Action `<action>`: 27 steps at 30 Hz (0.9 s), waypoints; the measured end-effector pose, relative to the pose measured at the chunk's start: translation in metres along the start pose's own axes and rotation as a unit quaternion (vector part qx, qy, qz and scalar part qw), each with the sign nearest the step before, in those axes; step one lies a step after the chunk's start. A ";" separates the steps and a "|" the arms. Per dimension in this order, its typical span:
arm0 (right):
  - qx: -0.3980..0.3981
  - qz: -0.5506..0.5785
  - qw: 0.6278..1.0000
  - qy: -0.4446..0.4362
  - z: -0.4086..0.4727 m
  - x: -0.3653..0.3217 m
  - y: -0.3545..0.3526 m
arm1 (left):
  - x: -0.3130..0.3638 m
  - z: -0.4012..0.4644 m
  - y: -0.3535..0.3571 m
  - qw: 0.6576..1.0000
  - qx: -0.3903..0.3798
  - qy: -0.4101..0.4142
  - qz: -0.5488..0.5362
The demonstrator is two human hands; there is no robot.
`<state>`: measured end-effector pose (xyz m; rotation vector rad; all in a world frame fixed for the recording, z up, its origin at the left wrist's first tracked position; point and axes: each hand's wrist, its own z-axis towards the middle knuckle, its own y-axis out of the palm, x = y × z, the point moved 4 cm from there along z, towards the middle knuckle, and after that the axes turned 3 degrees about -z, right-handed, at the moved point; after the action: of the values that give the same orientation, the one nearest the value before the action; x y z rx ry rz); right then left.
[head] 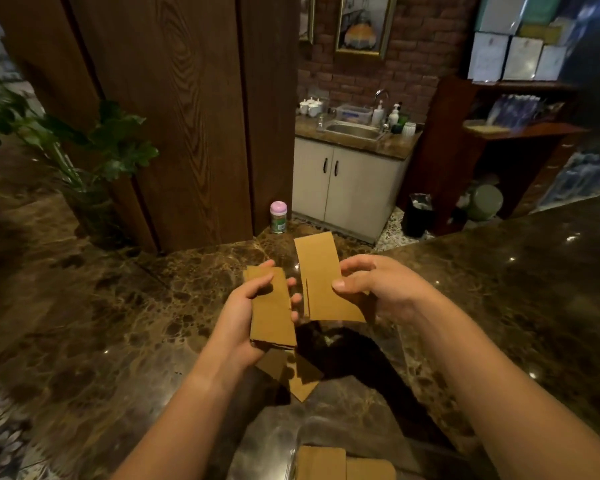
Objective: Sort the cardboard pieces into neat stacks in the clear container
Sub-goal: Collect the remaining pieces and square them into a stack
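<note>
My left hand (243, 317) grips a small stack of brown cardboard pieces (272, 310) above the marble counter. My right hand (374, 289) pinches one larger cardboard piece (321, 278) by its right edge, held just right of the stack. Loose cardboard pieces (291, 374) lie on the counter below my left hand. At the bottom edge, the clear container (293, 459) shows part of its rim, with two cardboard stacks (329, 462) lying inside it.
The dark marble counter (118, 323) spreads left and right. A small jar with a pink lid (278, 217) stands at its far edge. A potted plant (84, 161) stands at the left. A sink cabinet (350, 168) lies beyond.
</note>
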<state>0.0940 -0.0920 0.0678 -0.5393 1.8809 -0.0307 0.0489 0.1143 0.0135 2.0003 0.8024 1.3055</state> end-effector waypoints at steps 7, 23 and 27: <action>0.233 -0.059 0.909 -0.341 -0.084 -0.046 -0.040 | -0.002 -0.015 0.085 0.997 -0.073 -0.029 0.012; 0.362 -0.150 0.818 -0.420 -0.117 -0.011 -0.033 | -0.027 -0.030 0.109 0.974 -0.156 0.082 0.143; 0.320 -0.227 0.825 -0.407 -0.112 -0.010 -0.026 | -0.027 -0.028 0.107 0.949 -0.112 0.160 0.249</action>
<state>0.0057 -0.1382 0.1258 -0.4119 0.7865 -0.6294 0.0310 0.0312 0.0885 1.8940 0.2599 1.9502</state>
